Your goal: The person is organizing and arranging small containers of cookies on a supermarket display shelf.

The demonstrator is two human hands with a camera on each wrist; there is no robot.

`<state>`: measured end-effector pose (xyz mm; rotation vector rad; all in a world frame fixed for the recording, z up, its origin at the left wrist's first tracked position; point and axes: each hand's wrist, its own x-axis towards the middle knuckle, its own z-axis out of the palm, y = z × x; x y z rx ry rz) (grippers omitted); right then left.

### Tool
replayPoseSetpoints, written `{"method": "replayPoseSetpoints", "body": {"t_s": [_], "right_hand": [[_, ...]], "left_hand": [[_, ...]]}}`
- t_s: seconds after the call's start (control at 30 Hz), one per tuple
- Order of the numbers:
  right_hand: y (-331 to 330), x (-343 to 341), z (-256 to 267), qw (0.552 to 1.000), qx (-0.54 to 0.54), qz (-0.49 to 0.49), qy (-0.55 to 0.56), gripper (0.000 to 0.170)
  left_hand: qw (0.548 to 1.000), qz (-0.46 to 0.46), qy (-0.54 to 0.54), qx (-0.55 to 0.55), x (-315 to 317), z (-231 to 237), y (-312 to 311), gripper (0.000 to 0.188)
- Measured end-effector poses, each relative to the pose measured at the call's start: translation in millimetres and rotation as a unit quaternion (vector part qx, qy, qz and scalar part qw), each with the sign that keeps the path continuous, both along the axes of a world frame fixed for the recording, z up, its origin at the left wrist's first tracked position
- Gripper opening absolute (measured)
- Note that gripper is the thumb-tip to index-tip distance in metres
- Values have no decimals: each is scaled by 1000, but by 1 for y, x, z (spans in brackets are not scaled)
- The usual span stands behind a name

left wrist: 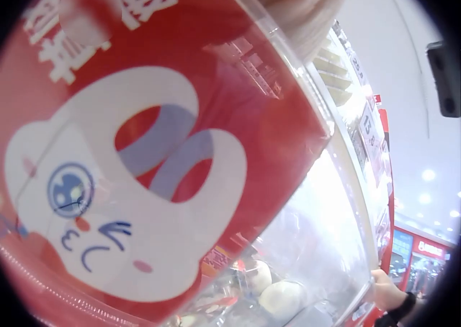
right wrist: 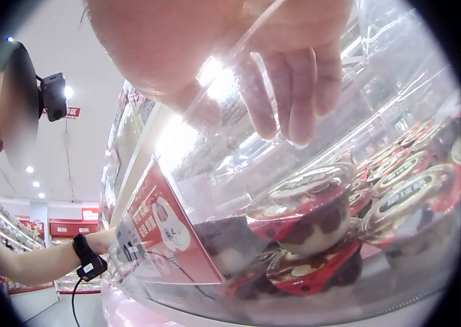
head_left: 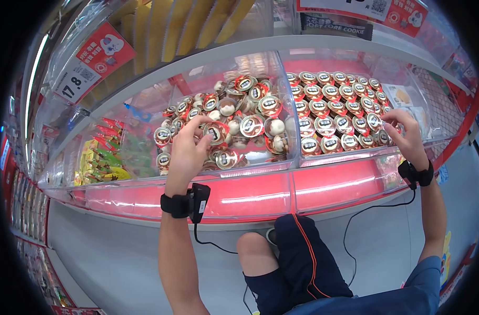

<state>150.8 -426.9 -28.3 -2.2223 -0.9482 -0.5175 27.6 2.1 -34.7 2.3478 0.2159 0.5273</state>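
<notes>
The left hand [head_left: 188, 153] has its index finger and thumb spread about the near edge of a lidded cup [head_left: 216, 132] in the jumbled left compartment; whether it grips the cup or merely touches it, I cannot tell. The right hand [head_left: 408, 137] is unclenched and holds nothing, its fingers reaching over the clear front wall [right wrist: 288, 309] above neatly rowed cups [head_left: 331, 109]. Those rows lie lid up — probably so the labels face whoever looks down — while the left heap tilts every way, some pale bases upward. A clear divider [head_left: 287, 113] keeps the two lots apart. The lids' dark labels carry white characters too small to read. Beyond, a red-and-white price sign [head_left: 95, 63] shows "17.8", and a dark packet [head_left: 336, 27] reads "CORE COOKIE" — its first word partly cut off.
</notes>
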Motion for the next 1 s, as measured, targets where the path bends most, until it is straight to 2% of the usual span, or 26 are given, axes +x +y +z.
{"method": "replayPoseSetpoints", "body": {"t_s": [0.2,0.7,0.77,0.87,0.9,1.0], "right_hand": [[-1,0,-1,1000,2,2,0,15],[0,-2,-2,1000,28,-7,10,17],[0,-1,-7,999,33,-19,-21,18],[4,-6,-9,998,34,-37,-43,20],[4,-4,-15,996,37,-37,-76,20],[2,-12,-6,988,17,-28,-149,26]], "left_hand": [[1000,-1,5,24,1,-1,1,29],[1000,-18,-13,-4,-2,0,0,28],[999,-26,-22,-18,-4,1,-3,28],[996,-48,-67,24,-6,2,-1,28],[995,-46,-86,0,-8,5,-3,29],[985,-51,-157,58,-19,11,-8,29]]}}
